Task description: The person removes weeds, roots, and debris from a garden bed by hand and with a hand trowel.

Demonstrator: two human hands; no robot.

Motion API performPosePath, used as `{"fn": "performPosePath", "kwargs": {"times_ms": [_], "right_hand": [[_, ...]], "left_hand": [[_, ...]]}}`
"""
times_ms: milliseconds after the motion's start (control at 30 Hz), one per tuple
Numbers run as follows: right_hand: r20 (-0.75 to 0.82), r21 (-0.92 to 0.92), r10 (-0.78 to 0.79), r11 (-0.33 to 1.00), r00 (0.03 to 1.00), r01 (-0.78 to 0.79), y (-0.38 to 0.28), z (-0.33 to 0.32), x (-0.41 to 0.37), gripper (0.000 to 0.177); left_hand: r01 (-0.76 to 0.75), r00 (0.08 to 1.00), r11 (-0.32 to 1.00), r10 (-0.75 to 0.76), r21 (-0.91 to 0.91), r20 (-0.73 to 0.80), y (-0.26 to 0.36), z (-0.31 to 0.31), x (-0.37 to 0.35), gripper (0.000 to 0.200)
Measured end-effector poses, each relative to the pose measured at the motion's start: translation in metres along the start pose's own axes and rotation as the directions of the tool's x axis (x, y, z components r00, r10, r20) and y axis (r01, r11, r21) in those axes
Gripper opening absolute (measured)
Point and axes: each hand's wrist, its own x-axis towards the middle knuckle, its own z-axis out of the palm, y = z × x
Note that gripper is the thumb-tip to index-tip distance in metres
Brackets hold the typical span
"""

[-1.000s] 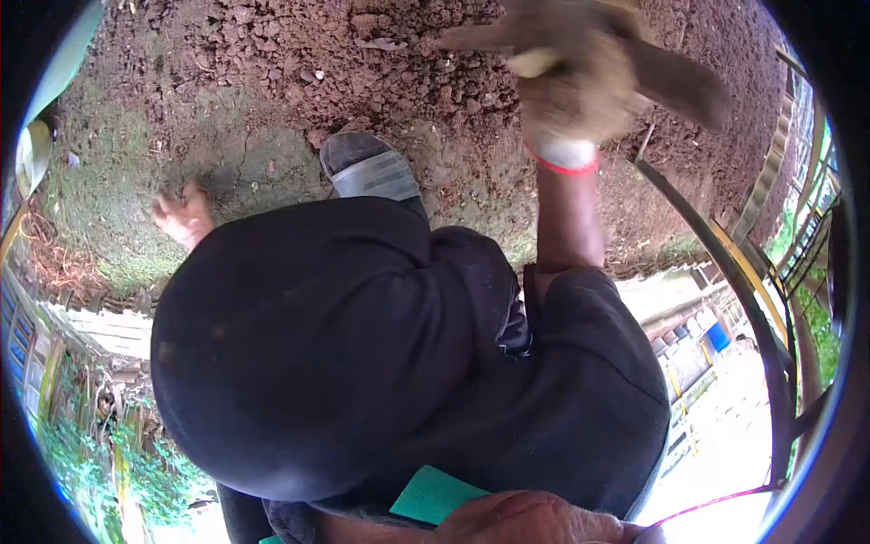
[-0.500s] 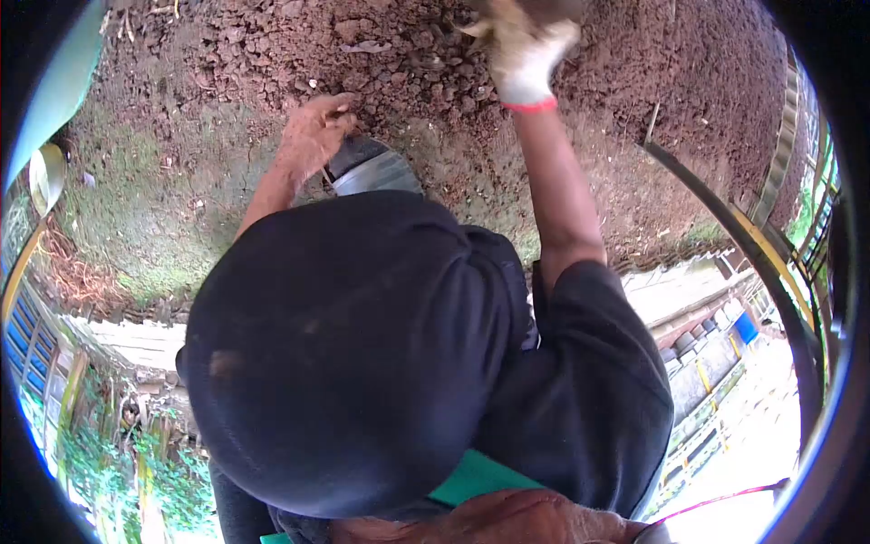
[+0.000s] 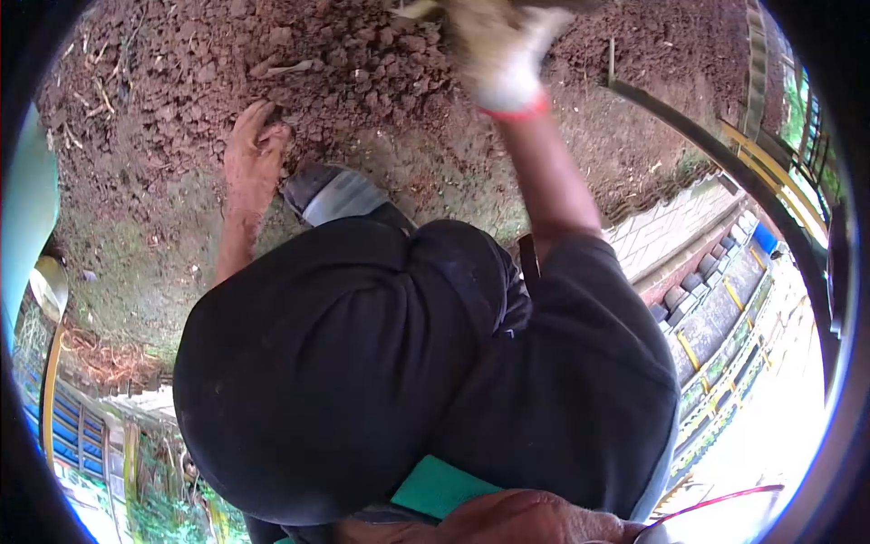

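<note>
My left hand (image 3: 254, 159), bare and soil-stained, rests at the edge of the loose reddish-brown soil (image 3: 362, 68). Its fingers are loosely bent and apart, with nothing visible in them. Just right of it is the tip of a dark and grey shoe (image 3: 340, 194). My right hand (image 3: 505, 59) wears a whitish, dirt-stained glove with a red cuff and reaches over the soil at the top edge. Motion smears it. The fingers look closed about something dark, mostly cut off by the frame, whose kind I cannot make out.
My bent leg in black trousers (image 3: 299, 372) fills the middle. A dark curved bar (image 3: 680, 168) stands at the right, near a pale paved strip (image 3: 680, 227). A pale green sheet (image 3: 32, 218) and a yellow post (image 3: 52, 390) are at the left.
The view has shifted, so my left hand and the shoe appear farther left. My right hand has moved left and slightly up in view, still over the soil.
</note>
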Motion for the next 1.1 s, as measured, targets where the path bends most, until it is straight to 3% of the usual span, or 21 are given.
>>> {"fn": "performPosePath", "kwargs": {"times_ms": [33, 67, 100, 167, 200, 233, 333, 367, 467, 500, 600, 667, 700, 733, 767, 800, 933, 967, 1000, 1067, 1100], "right_hand": [[0.082, 0.696, 0.546, 0.568, 0.834, -0.44, -0.046, -0.01, -0.004, 0.035], [-0.119, 0.282, 0.54, 0.823, 0.833, -0.493, -0.033, -0.049, -0.018, 0.028], [-0.079, -0.153, 0.535, 0.828, 0.841, -0.54, -0.036, -0.063, -0.03, 0.031], [0.001, -0.922, 0.521, 0.33, 0.853, -0.201, -0.04, -0.092, -0.052, 0.043], [-0.074, -0.887, 0.695, 0.282, 0.715, -0.366, -0.045, -0.099, -0.069, 0.044], [-0.22, -0.88, 0.87, 0.018, 0.442, -0.475, -0.054, -0.094, -0.079, 0.048], [-0.083, -0.989, 0.956, -0.112, 0.28, 0.092, -0.07, -0.09, -0.11, 0.058], [-0.071, -0.989, 0.988, -0.088, 0.138, 0.12, -0.069, -0.093, -0.11, 0.063], [-0.123, -0.972, 0.984, -0.145, 0.128, 0.185, -0.069, -0.082, -0.116, 0.068], [-0.205, -0.973, 0.977, -0.196, -0.063, 0.121, -0.079, -0.066, -0.089, 0.071], [0.257, -0.953, 0.855, 0.301, 0.45, -0.028, -0.063, -0.1, -0.117, 0.066], [0.093, -0.948, 0.894, 0.215, 0.438, -0.237, -0.059, -0.082, -0.101, 0.062], [0.014, -0.928, 0.907, 0.169, 0.421, -0.333, -0.054, -0.076, -0.093, 0.06], [-0.127, -0.653, 0.911, 0.22, 0.391, -0.725, -0.042, -0.078, -0.094, 0.057], [-0.236, -0.22, 0.927, 0.24, 0.29, -0.946, -0.021, -0.082, -0.101, 0.055], [-0.287, 0.269, 0.947, 0.228, 0.148, -0.936, 0.001, -0.085, -0.109, 0.053], [-0.192, 0.581, 0.94, 0.339, 0.281, -0.74, 0.029, -0.067, -0.119, 0.047], [-0.245, 0.503, 0.965, 0.207, 0.091, -0.839, 0.015, -0.055, -0.097, 0.042], [-0.179, 0.526, 0.979, 0.175, 0.093, -0.832, 0.017, -0.049, -0.097, 0.041], [-0.111, 0.593, 0.984, 0.18, 0.141, -0.785, 0.031, -0.036, -0.098, 0.041], [-0.108, 0.642, 0.978, 0.206, 0.178, -0.739, 0.039, -0.028, -0.099, 0.042]], "left_hand": [[0.036, 0.999, 0.996, -0.036, -0.081, 0.002, -0.001, 0.0, -0.002, 0.037], [0.073, 0.997, 0.984, -0.072, -0.163, 0.009, -0.001, 0.0, -0.005, 0.036], [0.127, 0.992, 0.965, -0.12, -0.229, 0.042, 0.002, 0.001, -0.011, 0.032], [0.185, 0.972, 0.935, -0.13, -0.302, 0.193, -0.028, 0.021, -0.018, 0.032], [0.215, 0.955, 0.918, -0.126, -0.333, 0.269, -0.039, 0.028, -0.018, 0.032], [0.151, 0.965, 0.955, -0.086, -0.254, 0.25, -0.014, 0.03, -0.023, 0.026], [-0.121, 0.943, 0.988, 0.086, 0.092, 0.321, 0.022, 0.031, -0.027, 0.019], [-0.092, 0.943, 0.993, 0.062, 0.077, 0.328, 0.02, 0.032, -0.027, 0.02], [0.036, 0.997, 0.902, -0.061, 0.43, 0.045, 0.029, 0.025, -0.029, 0.029], [0.134, 0.991, 0.876, -0.131, 0.463, -0.038, 0.026, 0.021, -0.027, 0.034], [0.415, 0.91, 0.759, -0.344, 0.502, -0.231, -0.002, 0.001, -0.032, 0.049], [0.55, 0.835, 0.682, -0.464, 0.483, -0.296, -0.023, -0.012, -0.025, 0.058], [0.57, 0.822, 0.739, -0.498, 0.361, -0.278, -0.047, -0.015, -0.025, 0.058], [0.61, 0.792, 0.749, -0.562, 0.259, -0.239, -0.05, -0.017, -0.021, 0.056], [0.652, 0.757, 0.741, -0.624, 0.162, -0.194, -0.05, -0.022, -0.017, 0.054], [0.689, 0.722, 0.721, -0.676, 0.067, -0.147, -0.052, -0.027, -0.013, 0.053], [0.641, 0.755, 0.768, -0.63, -0.002, -0.182, -0.039, -0.009, -0.014, 0.05], [0.579, 0.806, 0.804, -0.539, 0.135, -0.245, -0.048, 0.007, -0.013, 0.044], [0.521, 0.845, 0.807, -0.441, 0.278, -0.304, -0.056, 0.021, -0.012, 0.039], [0.562, 0.809, 0.806, -0.49, 0.184, -0.324, 0.001, 0.038, 0.006, 0.034], [0.649, 0.686, 0.73, -0.684, -0.216, -0.25, 0.018, 0.039, 0.016, 0.038]]}}
